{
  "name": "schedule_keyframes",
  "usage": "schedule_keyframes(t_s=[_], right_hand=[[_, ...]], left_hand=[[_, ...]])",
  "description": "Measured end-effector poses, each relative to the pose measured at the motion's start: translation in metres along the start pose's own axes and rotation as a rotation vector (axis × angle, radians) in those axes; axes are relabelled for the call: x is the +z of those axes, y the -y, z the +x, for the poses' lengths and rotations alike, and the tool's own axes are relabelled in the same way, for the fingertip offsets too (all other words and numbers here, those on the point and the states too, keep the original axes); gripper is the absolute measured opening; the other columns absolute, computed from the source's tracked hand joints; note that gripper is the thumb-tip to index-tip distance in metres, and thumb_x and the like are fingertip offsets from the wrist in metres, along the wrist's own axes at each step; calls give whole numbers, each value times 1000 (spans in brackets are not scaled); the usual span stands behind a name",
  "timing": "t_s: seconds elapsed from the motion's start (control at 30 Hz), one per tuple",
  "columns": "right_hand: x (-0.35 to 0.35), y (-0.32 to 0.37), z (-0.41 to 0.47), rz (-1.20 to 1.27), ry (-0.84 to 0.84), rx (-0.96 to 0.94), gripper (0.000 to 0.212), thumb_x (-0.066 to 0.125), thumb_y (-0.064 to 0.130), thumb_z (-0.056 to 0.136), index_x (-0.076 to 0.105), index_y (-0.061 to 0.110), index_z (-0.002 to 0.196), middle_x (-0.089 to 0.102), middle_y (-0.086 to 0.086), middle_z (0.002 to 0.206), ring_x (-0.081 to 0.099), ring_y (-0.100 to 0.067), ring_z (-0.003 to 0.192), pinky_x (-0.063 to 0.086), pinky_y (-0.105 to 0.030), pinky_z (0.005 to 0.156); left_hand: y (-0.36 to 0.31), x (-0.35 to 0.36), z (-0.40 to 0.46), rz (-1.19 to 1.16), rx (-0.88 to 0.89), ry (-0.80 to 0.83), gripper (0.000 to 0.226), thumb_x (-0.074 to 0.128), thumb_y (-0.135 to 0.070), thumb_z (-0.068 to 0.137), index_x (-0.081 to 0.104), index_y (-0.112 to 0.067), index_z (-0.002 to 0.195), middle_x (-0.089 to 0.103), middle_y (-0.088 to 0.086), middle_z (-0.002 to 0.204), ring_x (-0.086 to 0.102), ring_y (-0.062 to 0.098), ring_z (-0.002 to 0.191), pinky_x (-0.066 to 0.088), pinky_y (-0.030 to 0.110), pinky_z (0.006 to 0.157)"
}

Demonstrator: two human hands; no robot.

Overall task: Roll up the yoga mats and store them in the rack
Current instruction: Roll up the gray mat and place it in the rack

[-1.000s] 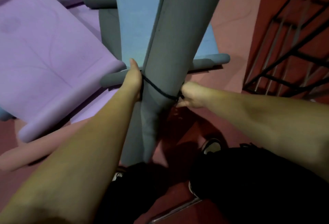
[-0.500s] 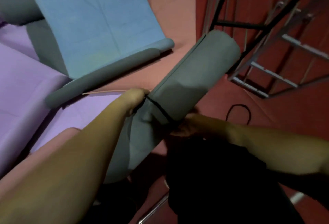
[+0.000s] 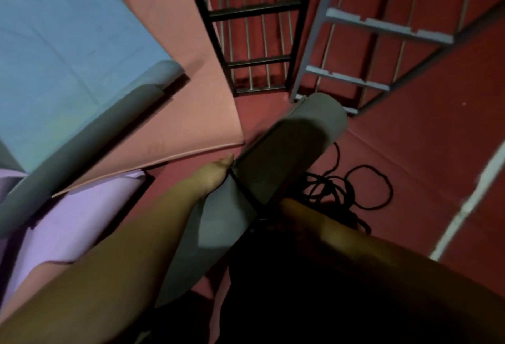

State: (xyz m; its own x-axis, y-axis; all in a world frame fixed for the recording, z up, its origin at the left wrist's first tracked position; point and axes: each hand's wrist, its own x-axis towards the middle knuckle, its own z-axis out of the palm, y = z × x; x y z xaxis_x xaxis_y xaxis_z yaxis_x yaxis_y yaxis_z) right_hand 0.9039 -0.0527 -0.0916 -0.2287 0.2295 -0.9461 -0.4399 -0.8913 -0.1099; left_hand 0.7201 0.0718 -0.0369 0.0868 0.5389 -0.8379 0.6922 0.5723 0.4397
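Observation:
A rolled grey yoga mat (image 3: 287,158) is held off the floor, its far end pointing up and right toward the racks. A black cord (image 3: 246,196) is tied around its middle. My left hand (image 3: 213,175) grips the roll on its left side at the cord, thumb on top. My right hand (image 3: 289,205) holds the roll from below on the right at the cord, its fingers hidden by the mat. A black metal rack (image 3: 254,11) and a grey metal rack (image 3: 382,26) stand just beyond the mat's far end.
A blue mat (image 3: 68,43) with a rolled edge, a pink mat (image 3: 177,97) and a purple mat (image 3: 82,220) lie spread on the red floor at left. Loose black cords (image 3: 363,188) lie on the floor under the roll. A white floor line (image 3: 470,201) runs at right.
The view and the grey roll have swung right, toward the racks. The roll has tilted from near upright to pointing at the racks, and both hands have kept their hold at the cord.

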Motion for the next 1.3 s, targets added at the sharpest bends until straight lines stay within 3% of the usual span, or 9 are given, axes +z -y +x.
schedule_keyframes(t_s=[0.13,0.27,0.57,0.67,0.8,0.93,1.0,1.2,1.3], right_hand=[[-16,20,13,-7,3,48,24,43,6,98,62,-5,110,66,-22,102,64,-35,95,55,-44,86],[-36,48,14,-81,-57,65,22,36,0,102,57,-3,96,55,-15,84,57,-26,73,53,-25,43],[-60,40,29,-90,-55,33,24,48,10,99,61,2,117,65,-18,112,66,-32,99,55,-41,87],[-64,54,32,-121,-100,-21,25,44,6,101,56,-2,122,59,-15,98,59,-30,87,52,-41,85],[-66,73,28,-143,-66,-77,14,49,0,97,61,2,90,58,-15,85,58,-27,74,49,-33,66],[-73,86,39,38,-55,-174,25,47,13,101,60,-5,114,60,-23,100,60,-33,83,51,-44,80],[-84,93,54,110,-107,-205,33,47,24,100,59,0,119,62,-20,107,63,-31,87,53,-42,85],[-79,135,22,278,-130,-382,32,36,18,106,61,5,90,63,-9,77,68,-18,63,53,-26,54],[-79,156,29,227,-219,-493,29,36,25,105,60,10,113,65,0,91,66,-16,83,58,-28,74]], left_hand=[[-26,22,15,15,99,-10,59,28,-49,105,36,-14,152,28,2,159,25,19,148,12,31,122],[-35,36,33,47,160,3,59,30,-53,104,36,-21,153,29,0,160,25,18,147,14,36,123],[-25,44,37,-1,39,55,80,34,-83,85,46,-33,146,47,-10,148,42,15,138,27,43,120],[-37,48,36,-46,69,42,102,36,-97,65,45,-36,146,45,-10,151,41,14,139,26,43,120],[-56,53,42,-61,83,2,97,34,-93,73,46,-30,147,45,-9,150,40,13,139,24,42,121],[-73,58,60,-76,119,-6,117,38,-103,55,46,-28,145,51,-3,146,47,19,135,30,43,118],[-89,61,59,-96,145,1,103,43,-91,63,46,-25,143,54,-3,141,50,19,131,33,42,116],[-122,73,77,-258,222,105,56,63,-56,89,55,-19,130,65,3,122,60,22,119,45,40,107],[-138,74,77,-301,272,113,39,57,-34,100,49,-17,134,60,-2,121,55,17,117,47,25,93]])
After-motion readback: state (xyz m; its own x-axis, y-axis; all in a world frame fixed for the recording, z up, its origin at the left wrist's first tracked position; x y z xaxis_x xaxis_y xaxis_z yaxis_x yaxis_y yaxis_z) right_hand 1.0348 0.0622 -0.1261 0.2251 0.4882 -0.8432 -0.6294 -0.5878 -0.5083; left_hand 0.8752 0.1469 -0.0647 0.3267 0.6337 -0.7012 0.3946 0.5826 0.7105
